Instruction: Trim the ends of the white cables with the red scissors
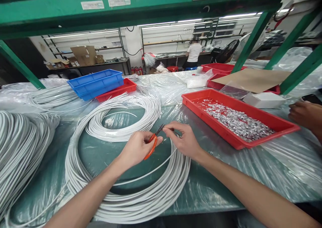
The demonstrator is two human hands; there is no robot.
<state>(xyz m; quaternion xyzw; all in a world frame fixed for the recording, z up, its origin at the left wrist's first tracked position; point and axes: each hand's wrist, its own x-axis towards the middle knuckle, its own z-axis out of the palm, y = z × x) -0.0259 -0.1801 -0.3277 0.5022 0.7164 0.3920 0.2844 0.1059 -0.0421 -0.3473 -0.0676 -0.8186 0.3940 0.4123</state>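
Note:
My left hand (137,147) is closed around a pair of orange-handled pliers (151,144), whose slim dark jaws point toward my right hand. Thumb and fingertips of my right hand (183,138) are pinched together right beside the jaw tips; what they hold is too small to make out. Below both hands lies a large coil of white cable (141,204), with one loose strand running across its middle up toward my right hand. A smaller coil of white cable (120,134) rests just beyond, partly overlapping it.
At right, a red tray (213,120) holds many small shiny metal pieces. Blue bins (97,83) stand on a red bin at back left. More cable bundles (22,154) fill the left side. Another person's hand (307,115) is at the right edge. A green shelf beam (151,11) crosses overhead.

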